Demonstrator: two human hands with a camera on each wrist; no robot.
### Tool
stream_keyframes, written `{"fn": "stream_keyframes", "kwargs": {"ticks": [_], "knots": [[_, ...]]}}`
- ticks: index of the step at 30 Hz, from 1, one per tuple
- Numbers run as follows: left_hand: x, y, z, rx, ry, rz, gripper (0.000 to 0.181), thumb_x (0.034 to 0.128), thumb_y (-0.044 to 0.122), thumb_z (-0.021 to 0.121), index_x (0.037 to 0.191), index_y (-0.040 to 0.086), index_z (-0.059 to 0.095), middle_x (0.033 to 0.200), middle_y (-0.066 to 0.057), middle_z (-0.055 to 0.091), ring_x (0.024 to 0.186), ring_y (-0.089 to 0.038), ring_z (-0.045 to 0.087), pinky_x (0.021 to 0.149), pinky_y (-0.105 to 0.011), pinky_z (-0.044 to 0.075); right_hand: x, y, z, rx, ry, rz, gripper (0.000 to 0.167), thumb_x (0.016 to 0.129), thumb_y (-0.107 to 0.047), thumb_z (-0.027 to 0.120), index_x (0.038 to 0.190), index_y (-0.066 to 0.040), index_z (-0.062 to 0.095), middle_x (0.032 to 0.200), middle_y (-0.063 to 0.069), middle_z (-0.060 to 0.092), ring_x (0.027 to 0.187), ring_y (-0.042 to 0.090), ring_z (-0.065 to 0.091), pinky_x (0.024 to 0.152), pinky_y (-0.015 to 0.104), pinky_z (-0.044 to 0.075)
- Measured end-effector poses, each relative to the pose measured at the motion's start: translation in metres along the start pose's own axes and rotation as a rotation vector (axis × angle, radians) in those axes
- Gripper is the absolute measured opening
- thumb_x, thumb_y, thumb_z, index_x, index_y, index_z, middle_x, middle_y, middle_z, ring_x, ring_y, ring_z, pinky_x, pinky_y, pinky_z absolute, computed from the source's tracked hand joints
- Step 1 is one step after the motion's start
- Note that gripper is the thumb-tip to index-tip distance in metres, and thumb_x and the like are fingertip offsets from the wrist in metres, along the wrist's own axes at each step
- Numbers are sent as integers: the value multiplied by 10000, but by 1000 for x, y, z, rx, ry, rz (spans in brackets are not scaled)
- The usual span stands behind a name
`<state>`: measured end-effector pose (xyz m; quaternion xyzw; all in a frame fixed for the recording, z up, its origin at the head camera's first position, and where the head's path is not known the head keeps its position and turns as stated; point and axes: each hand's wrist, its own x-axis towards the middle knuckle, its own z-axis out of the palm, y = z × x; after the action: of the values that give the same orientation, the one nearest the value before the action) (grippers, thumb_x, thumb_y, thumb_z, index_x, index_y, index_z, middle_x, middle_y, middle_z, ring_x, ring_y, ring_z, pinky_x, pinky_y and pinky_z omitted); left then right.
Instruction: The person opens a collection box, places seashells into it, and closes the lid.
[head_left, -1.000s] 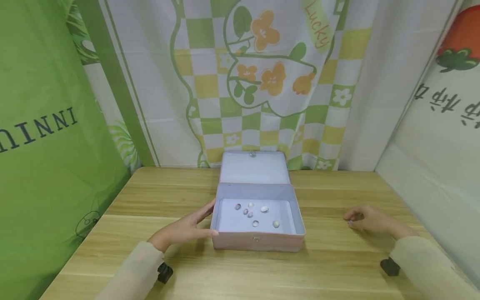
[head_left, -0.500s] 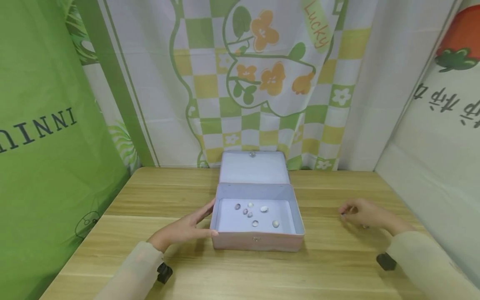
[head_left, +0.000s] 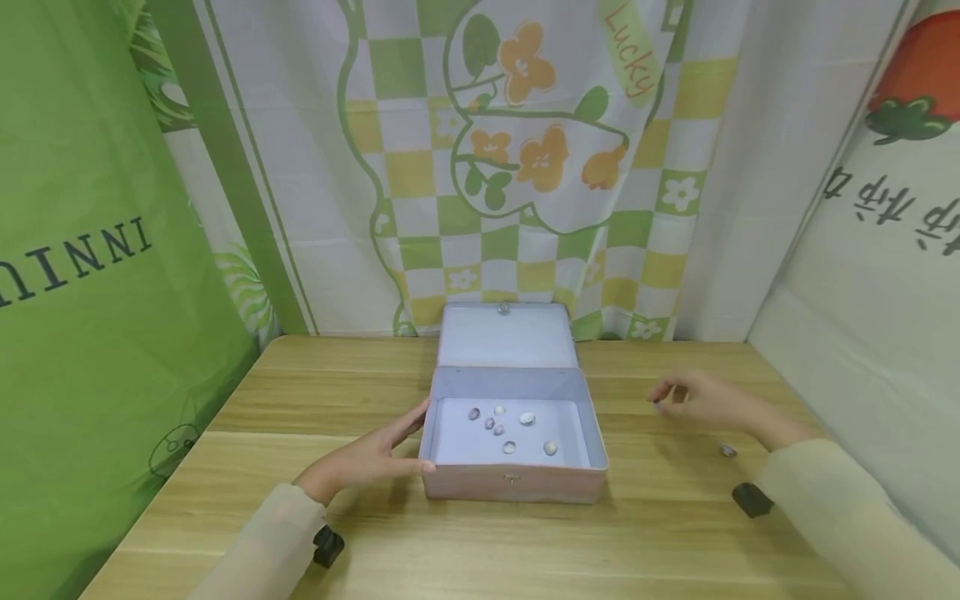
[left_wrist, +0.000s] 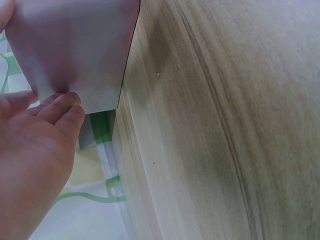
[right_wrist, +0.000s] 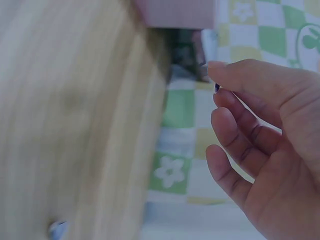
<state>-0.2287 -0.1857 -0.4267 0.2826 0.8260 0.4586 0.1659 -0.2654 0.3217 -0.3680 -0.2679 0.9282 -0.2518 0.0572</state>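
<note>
A pink metal box (head_left: 517,486) stands with its lid (head_left: 506,336) folded back; several small shiny stones (head_left: 528,418) lie spread over its floor. My left hand (head_left: 369,460) rests against the box's left side, thumb at the front corner, fingers extended along the wall; the left wrist view shows the hand (left_wrist: 40,150) touching the box (left_wrist: 75,55). To the right of the box, my right hand (head_left: 705,402) is raised over the table, pinching a small dark stone (right_wrist: 216,88) between thumb and forefinger, the other fingers loosely bent in the right wrist view.
Another small stone (head_left: 728,450) lies on the wooden table (head_left: 660,533), below and right of my right hand. A patterned curtain (head_left: 517,167) hangs behind the table, with a green cloth (head_left: 112,333) at the left and a white one (head_left: 877,350) at the right.
My right hand has moved left and toward the back with the small stone, uncovering the other stone on the table. My left hand has stayed at the box.
</note>
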Motion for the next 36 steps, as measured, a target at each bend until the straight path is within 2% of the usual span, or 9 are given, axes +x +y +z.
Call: {"fn": "stream_keyframes", "kwargs": {"ticks": [7, 14, 21, 29, 36], "knots": [[0, 1, 0, -5, -6, 14, 991, 949, 308, 717, 1623, 187, 1, 1669, -100, 53, 1505, -285, 140, 1191, -522, 136, 13, -29, -10, -12, 19, -45, 142, 953, -171, 708, 1068, -90, 722, 1039, -9, 686, 900, 160, 611, 749, 325, 542], [0, 1, 0, 1, -6, 20, 1006, 946, 316, 720, 1621, 140, -4, 1666, -122, 56, 1503, -301, 143, 1190, -527, 132, 35, -50, -8, -45, 13, -117, 129, 950, -194, 715, 1053, -118, 727, 1036, -37, 681, 900, 170, 622, 745, 318, 547], [1, 1, 1, 11, -1, 22, 1005, 946, 312, 720, 1621, 142, -4, 1666, -122, 62, 1502, -298, 149, 1191, -515, 141, 62, -70, 4, -52, -1, -187, 112, 927, -149, 722, 1037, -134, 739, 1038, -42, 686, 884, 153, 616, 783, 377, 550], [0, -2, 1, -9, 0, -17, 987, 953, 286, 715, 1625, 177, 0, 1670, -91, 48, 1507, -289, 126, 1188, -546, 125, 92, -102, 22, -52, -47, -258, 106, 906, -97, 721, 1003, -138, 739, 1005, -35, 678, 882, 175, 624, 764, 320, 532], [-1, -4, 1, -11, -2, -5, 978, 956, 291, 710, 1626, 191, 5, 1669, -89, 63, 1506, -289, 134, 1186, -553, 133, 117, -128, 40, -38, -105, -295, 126, 902, -89, 714, 1023, -107, 743, 1015, -12, 676, 907, 201, 630, 791, 295, 529]]}}
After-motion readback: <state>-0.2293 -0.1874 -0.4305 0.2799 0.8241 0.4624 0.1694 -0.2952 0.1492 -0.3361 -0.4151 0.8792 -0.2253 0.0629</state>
